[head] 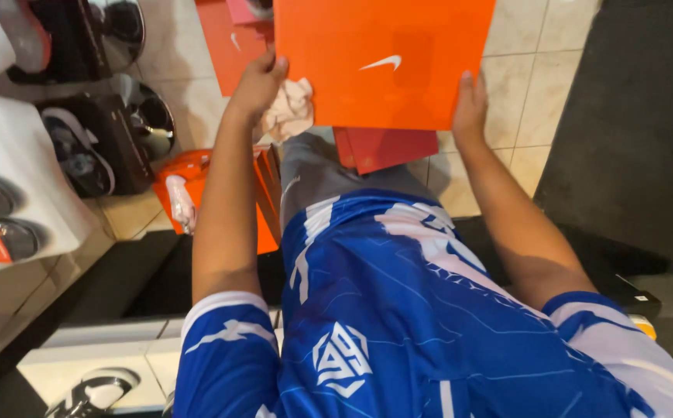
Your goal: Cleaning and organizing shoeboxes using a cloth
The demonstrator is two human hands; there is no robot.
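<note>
I hold a large orange shoebox lid out in front of me with both hands. My left hand grips its left edge, and my right hand grips its lower right edge. Just under the lid by my left hand shows crumpled pale pink wrapping paper. A red box sticks out from beneath the lid. My grey trousers and blue-and-white jersey fill the lower middle of the view.
Another orange box lies on the tiled floor behind the lid, and an open orange box stands at my left leg. White shelves with black sports shoes are on the left. A dark mat covers the right.
</note>
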